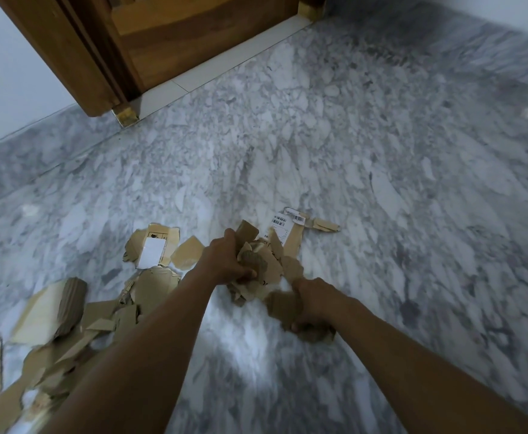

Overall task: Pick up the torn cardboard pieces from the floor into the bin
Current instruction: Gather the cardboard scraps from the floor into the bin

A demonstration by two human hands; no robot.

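Clenched left hand (228,261) and right hand (314,303), side by side, each round a wad of torn cardboard pieces (258,261), presumably bunching a fuller load. Left loose scraps (149,286) on the floor (350,151) toward 8 o'clock; saw no bin.

Two hands are seen: one left hand (225,260) and one right hand (317,303), each wrapped around a bunch of cardboard pieces (153,286). Well over a dozen such pieces are strewn on the floor (350,151) out from the one wooden door (168,48); an exact count is prevented by overlap and blur. Two barcode labels (279,221) and one blank white label (152,252) are counted.
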